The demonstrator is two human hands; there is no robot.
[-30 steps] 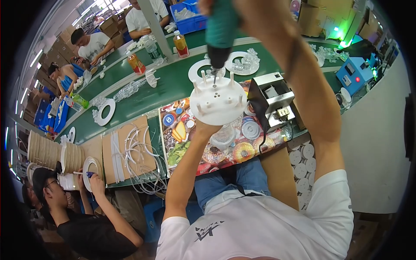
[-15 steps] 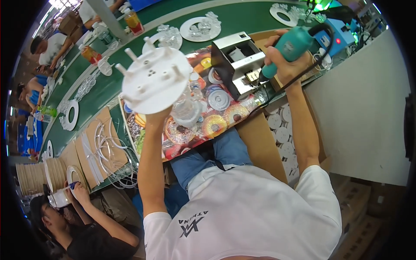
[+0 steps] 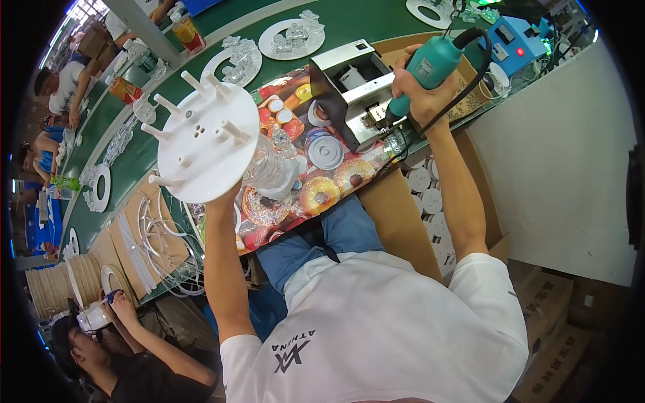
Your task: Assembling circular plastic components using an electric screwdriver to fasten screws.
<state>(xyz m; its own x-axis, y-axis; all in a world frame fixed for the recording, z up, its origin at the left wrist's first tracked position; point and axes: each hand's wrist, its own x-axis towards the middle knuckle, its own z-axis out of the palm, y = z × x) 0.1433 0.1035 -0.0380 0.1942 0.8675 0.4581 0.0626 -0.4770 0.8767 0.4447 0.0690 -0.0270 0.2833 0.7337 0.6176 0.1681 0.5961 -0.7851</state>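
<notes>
My left hand (image 3: 227,196) holds up a round white plastic disc (image 3: 209,151) over the left part of the table mat; most of its fingers are hidden behind it. Several white pegs stand out from the disc's visible face, and small holes sit near its middle. A clear plastic piece (image 3: 265,166) shows just behind the disc's right edge. My right hand (image 3: 433,101) is wrapped round a teal electric screwdriver (image 3: 433,64) with a black cable. The driver's dark tip points down-left at the front of a black and silver screw feeder (image 3: 359,111); contact there is unclear.
A food-patterned mat (image 3: 269,208) lies under the work. White rings (image 3: 290,40) with clear parts rest on the green table. A blue box (image 3: 514,43) stands far right, an open carton of white round parts (image 3: 433,201) beside my lap. Another person (image 3: 144,349) works at lower left.
My left hand has brought the white disc left and slightly nearer, and its pegs show at another angle. The screwdriver stays at the screw feeder. The whole view has shifted a little.
</notes>
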